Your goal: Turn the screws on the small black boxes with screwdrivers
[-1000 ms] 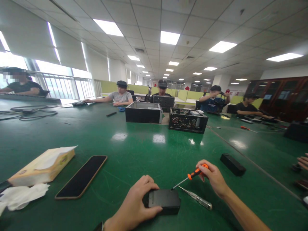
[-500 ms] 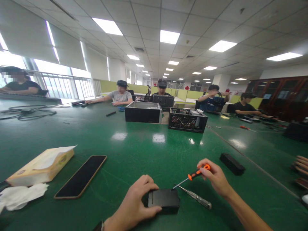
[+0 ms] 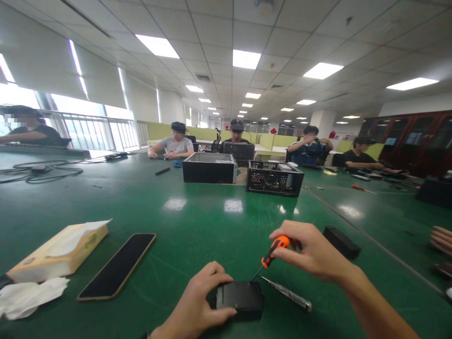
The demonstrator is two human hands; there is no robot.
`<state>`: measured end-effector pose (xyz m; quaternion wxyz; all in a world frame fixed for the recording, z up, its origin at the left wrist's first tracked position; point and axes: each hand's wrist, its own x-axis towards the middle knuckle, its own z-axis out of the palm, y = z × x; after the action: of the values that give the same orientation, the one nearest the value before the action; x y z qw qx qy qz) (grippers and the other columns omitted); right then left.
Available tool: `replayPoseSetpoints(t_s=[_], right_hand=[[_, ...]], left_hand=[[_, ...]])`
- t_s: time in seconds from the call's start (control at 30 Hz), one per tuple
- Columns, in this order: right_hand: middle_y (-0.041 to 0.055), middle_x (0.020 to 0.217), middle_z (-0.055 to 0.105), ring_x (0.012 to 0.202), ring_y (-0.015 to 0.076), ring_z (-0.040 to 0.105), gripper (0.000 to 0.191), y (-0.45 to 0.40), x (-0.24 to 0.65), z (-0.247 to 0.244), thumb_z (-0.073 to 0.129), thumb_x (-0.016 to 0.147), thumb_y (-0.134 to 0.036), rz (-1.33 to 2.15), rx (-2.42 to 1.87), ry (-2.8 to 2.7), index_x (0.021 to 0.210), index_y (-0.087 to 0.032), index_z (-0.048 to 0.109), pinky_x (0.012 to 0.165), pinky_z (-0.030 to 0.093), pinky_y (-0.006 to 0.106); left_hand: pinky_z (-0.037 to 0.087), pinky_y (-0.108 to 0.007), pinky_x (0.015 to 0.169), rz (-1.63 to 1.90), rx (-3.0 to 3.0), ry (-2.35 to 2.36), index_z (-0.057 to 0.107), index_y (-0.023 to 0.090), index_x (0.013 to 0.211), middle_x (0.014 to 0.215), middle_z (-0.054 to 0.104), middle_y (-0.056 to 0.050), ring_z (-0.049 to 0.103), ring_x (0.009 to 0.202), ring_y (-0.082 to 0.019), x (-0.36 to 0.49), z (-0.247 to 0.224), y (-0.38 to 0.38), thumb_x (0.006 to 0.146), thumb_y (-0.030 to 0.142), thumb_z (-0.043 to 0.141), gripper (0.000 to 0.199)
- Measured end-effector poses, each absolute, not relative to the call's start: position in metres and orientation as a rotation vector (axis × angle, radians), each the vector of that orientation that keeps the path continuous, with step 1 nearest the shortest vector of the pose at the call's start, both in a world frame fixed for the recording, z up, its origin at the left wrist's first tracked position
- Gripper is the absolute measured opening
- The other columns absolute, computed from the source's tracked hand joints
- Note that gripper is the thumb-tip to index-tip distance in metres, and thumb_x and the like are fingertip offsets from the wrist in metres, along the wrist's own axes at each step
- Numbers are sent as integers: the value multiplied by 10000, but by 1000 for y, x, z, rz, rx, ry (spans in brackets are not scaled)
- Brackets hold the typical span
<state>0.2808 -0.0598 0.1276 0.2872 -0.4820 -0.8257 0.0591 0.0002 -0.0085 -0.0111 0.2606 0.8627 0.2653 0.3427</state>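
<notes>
A small black rectangular box (image 3: 242, 297) lies on the green table, its kind not clear to me. Fingers and thumb of my left hand (image 3: 203, 301) grip it from the left side. My right hand (image 3: 307, 247) is closed around the orange and black handle of a screwdriver (image 3: 271, 250). The tool stands tilted, and its tip meets the far edge of the box near the right corner. Just right of the box lies a second, slim screwdriver with a clear handle (image 3: 291, 296). Behind my right hand rests another black box-shaped piece (image 3: 341, 242).
To the left are a phone (image 3: 118, 266), a tissue pack (image 3: 63, 249) and a crumpled tissue (image 3: 30, 296). Two computer cases (image 3: 210, 169) (image 3: 275, 179) stand further back. Several people sit around the table, and another person's hand (image 3: 441, 244) shows at the right edge.
My right hand has moved left and up over the box, bringing the screwdriver from a low slant to a steeper angle. My left hand keeps its hold on the box.
</notes>
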Motion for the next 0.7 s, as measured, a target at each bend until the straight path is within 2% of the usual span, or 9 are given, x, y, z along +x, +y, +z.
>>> replayPoseSetpoints(t_s=[0.07,0.13,0.23,0.3,0.47,0.6,0.7], right_hand=[[38,922,689,781,161,602,233,-61,285,126,619,891,-317,235,-1166,-2242,1087,-218,696,675,442,263],[35,934,701,782,157,615,292,-61,290,123,629,883,-287,245,-1151,-2233,1167,-235,674,667,454,254],[7,763,696,609,133,583,315,-58,294,115,684,853,-345,116,-1231,-2145,1140,-213,692,582,435,245],[0,696,678,579,133,577,287,-56,292,112,688,854,-377,28,-1229,-2122,1075,-195,713,590,436,258],[30,892,685,739,149,607,261,-59,287,117,574,932,-281,121,-1095,-2241,1174,-223,652,648,444,261],[-4,733,647,607,131,546,263,-61,287,117,668,878,-348,49,-1154,-2188,1097,-204,681,596,413,260],[24,852,671,700,144,584,250,-60,286,115,613,916,-307,100,-1119,-2208,1143,-211,653,627,425,262]], left_hand=[[453,-303,738,919,2336,717,680,195,1013,938,586,-42,577,846,-220,0,-12,-8,703,283,824,352],[454,-302,739,918,2334,711,678,198,1021,942,585,-41,577,849,-219,-1,-12,-8,704,281,823,358],[455,-306,752,917,2336,706,674,197,1032,951,587,-42,578,861,-222,-1,-11,-9,691,256,827,378],[456,-310,756,915,2338,718,676,196,1026,949,588,-43,579,863,-224,-1,-10,-9,691,250,823,370],[458,-308,752,909,2330,731,678,191,1016,947,588,-44,581,858,-224,0,-8,-10,696,252,821,356],[457,-307,750,901,2328,742,677,196,1024,945,588,-41,581,858,-223,0,-8,-10,695,243,820,361],[456,-308,750,897,2329,737,677,193,1021,944,589,-43,581,858,-224,0,-8,-10,690,242,824,366]])
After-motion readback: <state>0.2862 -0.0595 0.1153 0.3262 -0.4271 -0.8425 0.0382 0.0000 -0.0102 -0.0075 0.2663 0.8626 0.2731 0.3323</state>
